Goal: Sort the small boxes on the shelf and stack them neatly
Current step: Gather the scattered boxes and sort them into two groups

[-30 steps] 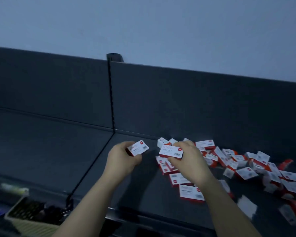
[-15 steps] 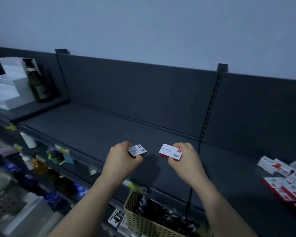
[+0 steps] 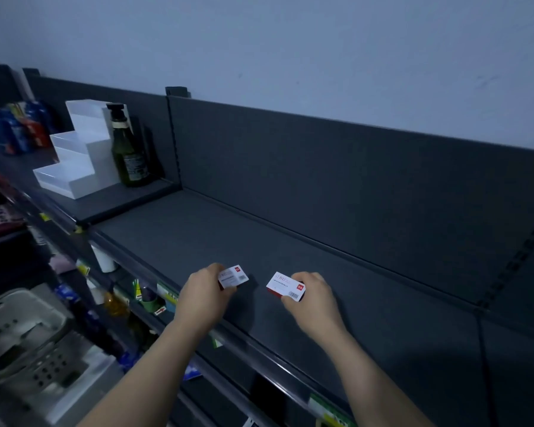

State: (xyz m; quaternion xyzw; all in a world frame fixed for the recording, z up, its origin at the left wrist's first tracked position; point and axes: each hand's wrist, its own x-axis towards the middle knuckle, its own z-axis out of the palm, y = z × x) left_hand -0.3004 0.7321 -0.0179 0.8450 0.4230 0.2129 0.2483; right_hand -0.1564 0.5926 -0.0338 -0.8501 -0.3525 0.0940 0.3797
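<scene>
Low in the frame's centre, left hand (image 3: 202,298) and right hand (image 3: 313,298) each pinched a small red-and-white box (image 3: 233,276) (image 3: 285,286) over the dark shelf (image 3: 383,318); no stack showed yet.

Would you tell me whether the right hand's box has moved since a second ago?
Yes. The box in the right hand has travelled left along the shelf, away from the slotted upright.

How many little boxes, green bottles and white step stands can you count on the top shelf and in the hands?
Little boxes: 2, the left box in the left hand, the right box in the right hand
Green bottle: 1
White step stand: 1
Total: 4
</scene>
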